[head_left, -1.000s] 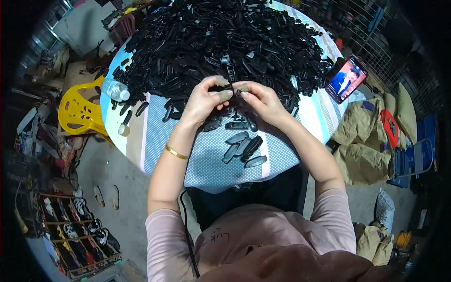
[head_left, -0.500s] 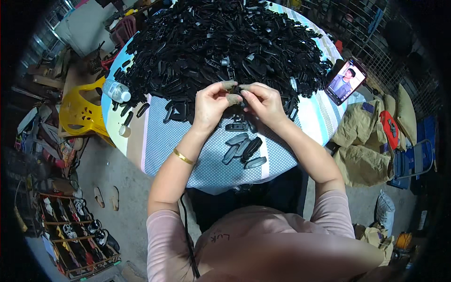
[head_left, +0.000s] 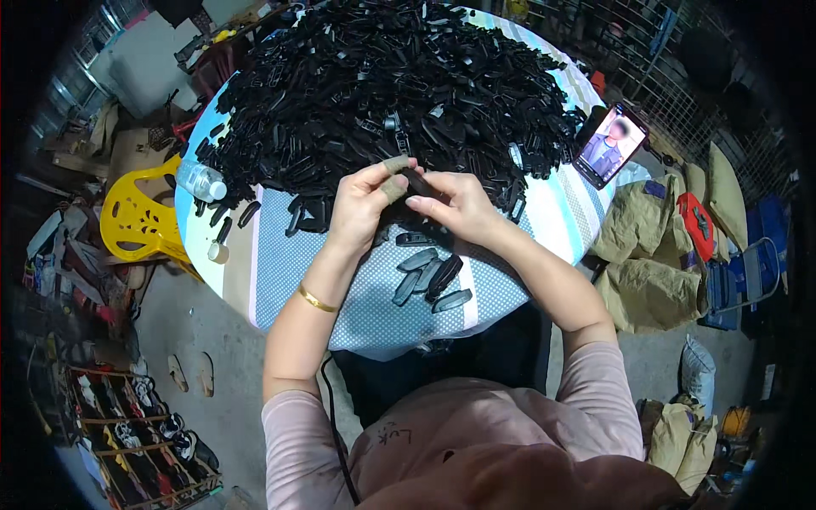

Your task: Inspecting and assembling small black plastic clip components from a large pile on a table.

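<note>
Both hands meet over the near edge of a large pile of small black plastic parts (head_left: 340, 110). My left hand (head_left: 359, 208), with tape wrapped on its thumb and index finger, pinches one side of a dark elongated plastic part (head_left: 416, 182). From the other side my right hand (head_left: 466, 206) grips the same part between thumb and fingers. The fingers cover much of it, so its exact kind cannot be made out. Nearer to me, several loose oblong pieces, grey and black (head_left: 416, 279), lie on the patterned tablecloth (head_left: 293, 270).
A phone (head_left: 610, 146) leans at the table's right edge. On the left stand a clear plastic bottle (head_left: 200, 181) and a small round container (head_left: 218, 252). Beyond are a yellow plastic chair (head_left: 136, 212), brown paper sacks (head_left: 650, 293) and a shoe rack (head_left: 140, 433).
The hands have turned slightly, and more of the dark part now shows between the fingers. The whole view has shifted a little, so the table sits further left.
</note>
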Tool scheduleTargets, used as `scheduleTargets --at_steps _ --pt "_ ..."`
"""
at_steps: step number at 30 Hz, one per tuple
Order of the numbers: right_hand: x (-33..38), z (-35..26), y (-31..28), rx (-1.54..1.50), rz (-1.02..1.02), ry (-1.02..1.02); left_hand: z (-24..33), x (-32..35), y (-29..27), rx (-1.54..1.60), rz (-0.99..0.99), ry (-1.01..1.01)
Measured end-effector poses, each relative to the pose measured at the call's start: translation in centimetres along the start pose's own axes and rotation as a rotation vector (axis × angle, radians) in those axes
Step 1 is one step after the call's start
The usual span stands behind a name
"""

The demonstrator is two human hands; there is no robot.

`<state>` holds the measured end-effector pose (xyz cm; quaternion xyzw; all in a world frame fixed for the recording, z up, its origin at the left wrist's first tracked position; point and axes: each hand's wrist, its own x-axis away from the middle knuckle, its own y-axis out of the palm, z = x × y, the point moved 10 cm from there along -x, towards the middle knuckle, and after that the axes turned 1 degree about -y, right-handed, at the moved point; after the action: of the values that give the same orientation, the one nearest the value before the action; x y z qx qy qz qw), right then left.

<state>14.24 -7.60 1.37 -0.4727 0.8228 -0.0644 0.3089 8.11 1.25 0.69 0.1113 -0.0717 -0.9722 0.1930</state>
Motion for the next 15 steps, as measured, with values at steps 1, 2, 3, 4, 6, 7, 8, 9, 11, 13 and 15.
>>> scheduleTargets --at_steps 1,2,3,4,6,7,8,9,11,13,15 --pt "0.0 -0.8 -0.2 0.046 0.010 -0.028 0.0 0.1 0.0 0.001 -0.002 0.001" --pt "0.1 -0.6 0.0 0.048 0.011 -0.028 0.1 0.3 0.1 -0.020 -0.009 0.025" --pt "0.2 -1.1 -0.2 0.105 0.060 -0.106 0.3 0.4 0.2 -0.041 -0.017 0.048" --pt "0.5 -1.9 -0.4 0.162 0.109 -0.184 0.4 0.4 0.4 -0.020 -0.010 0.038" --pt "0.5 -2.2 -0.4 0.227 0.098 -0.183 0.2 0.4 0.3 0.008 0.001 0.039" --pt "0.4 -2.4 -0.4 0.291 0.087 -0.183 0.2 0.3 0.2 0.035 0.014 0.040" --pt "0.3 -2.6 -0.7 0.293 0.087 -0.184 0.3 0.2 0.2 0.036 0.014 0.042" --pt "-0.1 -2.2 -0.2 0.337 -0.024 -0.139 0.0 0.0 0.0 0.014 0.027 -0.018" --pt "-0.3 -1.6 -0.5 0.375 -0.137 -0.093 0.4 0.0 -0.4 -0.010 0.046 -0.081" --pt "0.5 -0.5 -0.1 0.399 -0.359 -0.014 1.8 0.6 -0.6 -0.442 -0.005 -0.083" --pt "0.9 0.5 -0.1 0.416 -0.425 0.031 1.4 1.0 -0.3 -0.614 -0.139 -0.133"
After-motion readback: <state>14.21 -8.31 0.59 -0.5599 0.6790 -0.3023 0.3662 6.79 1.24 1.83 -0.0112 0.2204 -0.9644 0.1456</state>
